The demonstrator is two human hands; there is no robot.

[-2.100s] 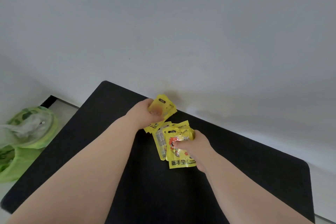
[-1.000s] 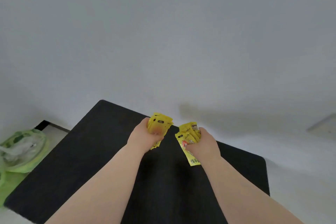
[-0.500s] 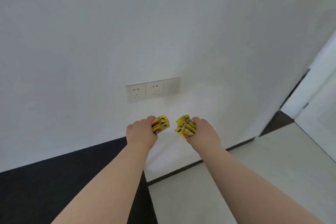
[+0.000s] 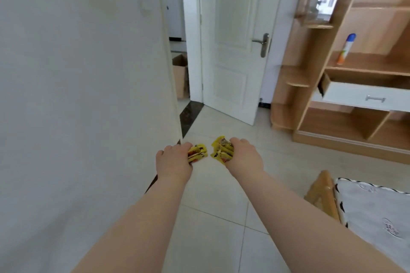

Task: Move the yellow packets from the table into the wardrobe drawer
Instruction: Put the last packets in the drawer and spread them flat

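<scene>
My left hand (image 4: 173,159) grips a bunch of yellow packets (image 4: 198,152), held out in front of me above the tiled floor. My right hand (image 4: 243,155) grips a second bunch of yellow packets (image 4: 221,149) close beside the first. The wooden wardrobe (image 4: 332,86) stands at the right, and its white drawer (image 4: 363,95) with a metal handle is pulled open. Both hands are well short of the drawer, to its lower left.
A white wall (image 4: 84,95) fills the left. A white door (image 4: 233,40) stands open ahead, with a cardboard box (image 4: 180,75) beyond it. A spray can (image 4: 346,49) stands on the shelf above the drawer. A bed corner (image 4: 355,206) sits at the lower right.
I have lifted both bunches of packets off the black table and turned right. The table has left the view; the door, wardrobe and open drawer have come into view.
</scene>
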